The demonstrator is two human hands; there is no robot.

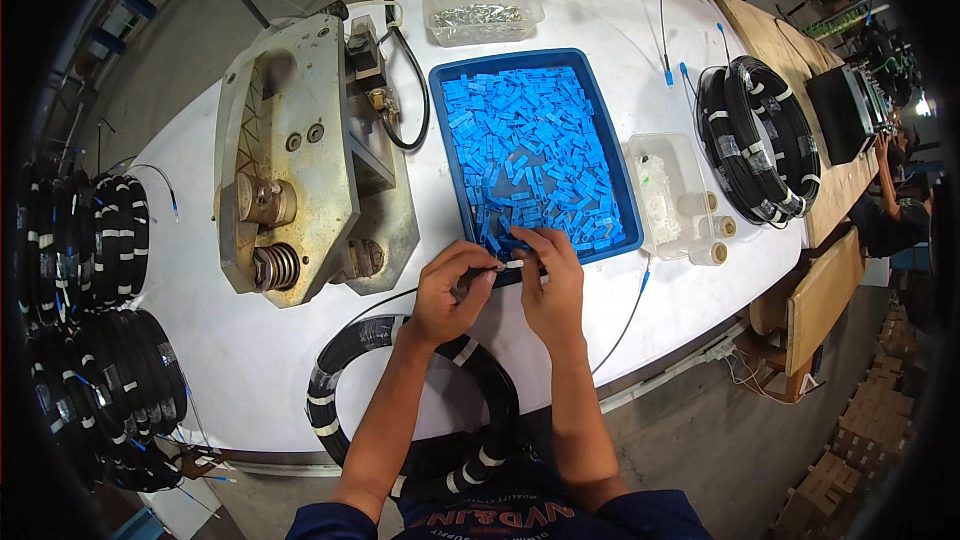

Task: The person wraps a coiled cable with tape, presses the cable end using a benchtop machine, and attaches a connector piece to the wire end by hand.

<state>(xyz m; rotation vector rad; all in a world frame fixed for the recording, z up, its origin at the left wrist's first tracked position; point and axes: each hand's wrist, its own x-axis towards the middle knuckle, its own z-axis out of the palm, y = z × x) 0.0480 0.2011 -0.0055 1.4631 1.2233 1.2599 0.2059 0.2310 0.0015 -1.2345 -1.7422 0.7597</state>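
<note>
My left hand [450,292] pinches the end of a black cable [376,308], which trails back to a taped cable coil [332,380] on the table edge in front of me. At the near rim of a blue tray [632,225], my right hand [552,280] has its thumb and fingers closed on a small white connector piece [514,264] at the cable's tip. Fingers cover part of that joint. Many small blue connector housings [530,130] fill the tray just beyond both hands.
A metal press [290,160] stands left of the tray. Clear plastic boxes [483,35] sit behind and right of it, with small pots [709,254] nearby. More cable coils [760,140] lie at the right and hang at the far left [95,390]. Another person [895,210] is at the far right.
</note>
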